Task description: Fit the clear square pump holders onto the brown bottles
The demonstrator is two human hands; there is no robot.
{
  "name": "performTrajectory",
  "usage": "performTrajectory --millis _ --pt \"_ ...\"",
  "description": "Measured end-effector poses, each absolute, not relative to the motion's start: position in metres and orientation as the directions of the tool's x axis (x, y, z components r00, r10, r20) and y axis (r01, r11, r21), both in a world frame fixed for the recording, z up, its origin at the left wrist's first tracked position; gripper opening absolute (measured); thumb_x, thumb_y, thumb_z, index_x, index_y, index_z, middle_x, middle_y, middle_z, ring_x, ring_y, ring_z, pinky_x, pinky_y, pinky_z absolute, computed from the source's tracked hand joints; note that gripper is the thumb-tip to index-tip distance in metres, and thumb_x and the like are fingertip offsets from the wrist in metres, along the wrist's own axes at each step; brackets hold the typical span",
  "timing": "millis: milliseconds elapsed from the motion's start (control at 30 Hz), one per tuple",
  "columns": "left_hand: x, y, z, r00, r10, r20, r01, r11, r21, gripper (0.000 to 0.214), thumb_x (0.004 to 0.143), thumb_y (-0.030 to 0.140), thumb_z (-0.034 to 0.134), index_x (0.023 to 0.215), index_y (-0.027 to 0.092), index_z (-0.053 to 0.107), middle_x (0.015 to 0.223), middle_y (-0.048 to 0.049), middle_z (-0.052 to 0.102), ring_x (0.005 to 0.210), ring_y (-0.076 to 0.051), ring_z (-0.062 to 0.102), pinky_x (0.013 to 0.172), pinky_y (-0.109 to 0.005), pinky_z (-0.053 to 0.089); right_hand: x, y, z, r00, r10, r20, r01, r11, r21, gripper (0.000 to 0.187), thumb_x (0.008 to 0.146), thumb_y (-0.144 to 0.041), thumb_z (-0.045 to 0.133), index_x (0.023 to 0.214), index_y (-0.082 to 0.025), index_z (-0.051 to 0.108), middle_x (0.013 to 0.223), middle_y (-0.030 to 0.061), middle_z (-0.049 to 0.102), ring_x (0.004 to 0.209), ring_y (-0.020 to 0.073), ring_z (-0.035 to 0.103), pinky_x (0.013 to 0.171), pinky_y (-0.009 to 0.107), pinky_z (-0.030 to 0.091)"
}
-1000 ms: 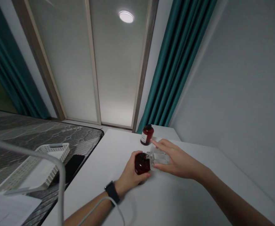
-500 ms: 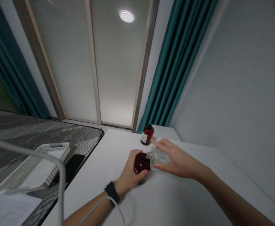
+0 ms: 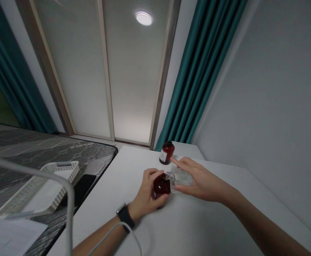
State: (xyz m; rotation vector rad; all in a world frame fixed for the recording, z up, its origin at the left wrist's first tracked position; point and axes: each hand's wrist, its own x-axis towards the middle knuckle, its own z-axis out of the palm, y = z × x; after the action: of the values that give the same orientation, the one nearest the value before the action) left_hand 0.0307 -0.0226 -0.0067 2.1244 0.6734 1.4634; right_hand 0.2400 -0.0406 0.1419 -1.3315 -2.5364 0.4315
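Note:
My left hand (image 3: 150, 193) is wrapped round a dark red-brown bottle (image 3: 161, 185) on the white table (image 3: 113, 188). In my right hand (image 3: 196, 179) a clear glass bottle (image 3: 181, 179) lies tilted on its side, its neck pointing left. That neck meets the top of the brown bottle; whether liquid runs between them is too small to tell. Just beyond my hands, a second red-brown bottle (image 3: 167, 153) with a white label and black cap stands upright.
Left of the table, a white perforated basket (image 3: 38, 193) and a black flat object (image 3: 82, 190) lie on a grey patterned surface. Paper (image 3: 11, 234) sits at lower left. A pale cable (image 3: 69, 206) crosses the near left. A wall (image 3: 278, 106) borders the right.
My left hand's fingers have shifted slightly on the brown bottle. My right hand and the clear bottle are nearly unmoved, still tilted at its mouth.

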Motion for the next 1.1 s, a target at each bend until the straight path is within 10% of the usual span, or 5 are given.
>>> performTrajectory --millis 1100 --pt "0.0248 -0.0203 -0.0006 0.4 0.625 0.671 0.064 -0.749 0.659 0.055 0.097 0.062 0.04 0.147 0.038 0.037 0.126 -0.0082 0.035 0.117 -0.029 0.041 0.102 -0.051 0.038 0.2385 -0.038 0.144 -0.565 0.821 0.077 0.757 0.553 -0.347 0.079 0.083 -0.042 0.071 0.152 -0.022 0.038 0.128 0.0127 0.056 0.121 0.0281 0.053 0.108 0.046 0.041"
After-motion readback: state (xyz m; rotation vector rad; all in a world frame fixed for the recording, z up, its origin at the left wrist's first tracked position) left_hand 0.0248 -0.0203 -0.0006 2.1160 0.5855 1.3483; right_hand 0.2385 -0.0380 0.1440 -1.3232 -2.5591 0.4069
